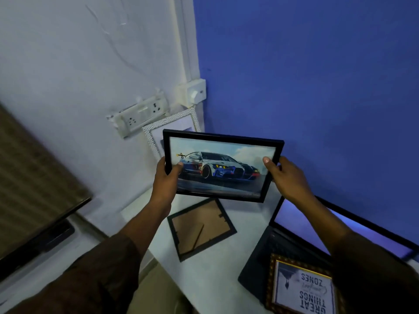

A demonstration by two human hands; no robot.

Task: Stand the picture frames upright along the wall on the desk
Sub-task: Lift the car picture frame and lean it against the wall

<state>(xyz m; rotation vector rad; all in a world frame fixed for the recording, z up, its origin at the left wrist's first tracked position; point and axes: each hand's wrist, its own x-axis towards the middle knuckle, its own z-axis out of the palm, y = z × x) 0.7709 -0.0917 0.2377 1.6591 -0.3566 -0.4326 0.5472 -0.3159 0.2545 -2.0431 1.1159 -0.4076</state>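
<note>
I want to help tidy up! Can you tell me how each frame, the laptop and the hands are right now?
Car picture frame: held in the air, picture facing the camera.
Left hand: gripping its left edge.
Right hand: gripping its right edge.
White frame: standing, leaning in the wall corner.
Black frame: lying face down on the desk.
Gold-edged frame: lying on the laptop.
Laptop: open, screen lit.

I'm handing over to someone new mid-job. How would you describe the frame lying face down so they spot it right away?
Find the white desk in the corner where the white wall meets the blue one. Just below the car picture held up by the left hand and right hand, the face-down frame lies flat beside the laptop. It alone shows a brown cardboard back with a stand leg, no picture.
</note>
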